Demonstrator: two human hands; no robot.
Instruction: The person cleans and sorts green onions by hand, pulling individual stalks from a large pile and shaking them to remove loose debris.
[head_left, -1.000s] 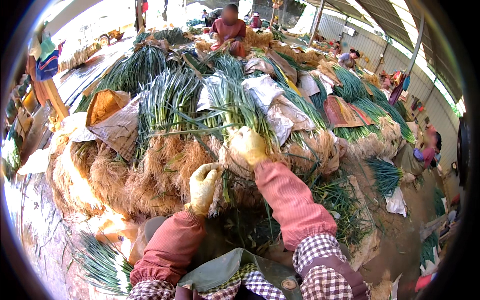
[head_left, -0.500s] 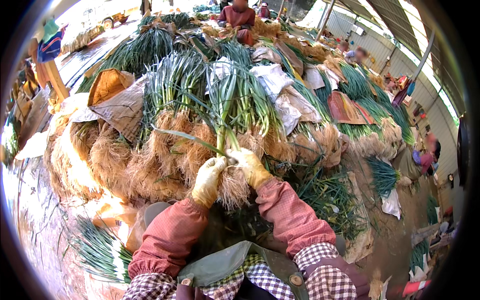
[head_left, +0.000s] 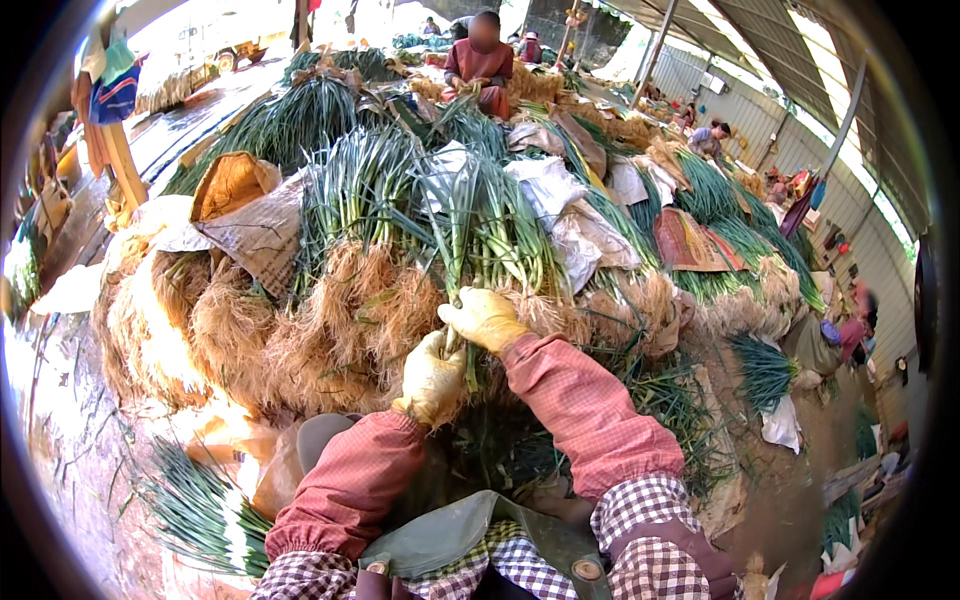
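Both my hands wear pale yellow, stained gloves and work at the front of a heap of spring onions. My right hand (head_left: pixel 482 318) is closed at the lower stalks of a few spring onions (head_left: pixel 455 235), whose long green leaves lie upward over the heap. Just below and to the left, my left hand (head_left: pixel 435 375) is closed round their root end; the roots are mostly hidden behind the glove. A green leaf strip (head_left: pixel 471 368) hangs beside the left fingers, under the right hand.
Bundled spring onions with tan roots (head_left: pixel 230 320) form a wide heap ahead, partly covered by sacks (head_left: pixel 260 220). Loose leaves (head_left: pixel 680 420) litter the ground at right. Another bundle (head_left: pixel 200 510) lies at lower left. A person in dark red (head_left: pixel 482 65) sits behind the heap.
My right hand has moved up and slightly left, my left hand a little down. The leaf that stuck out leftward is gone from there; a green strip now hangs between the hands.
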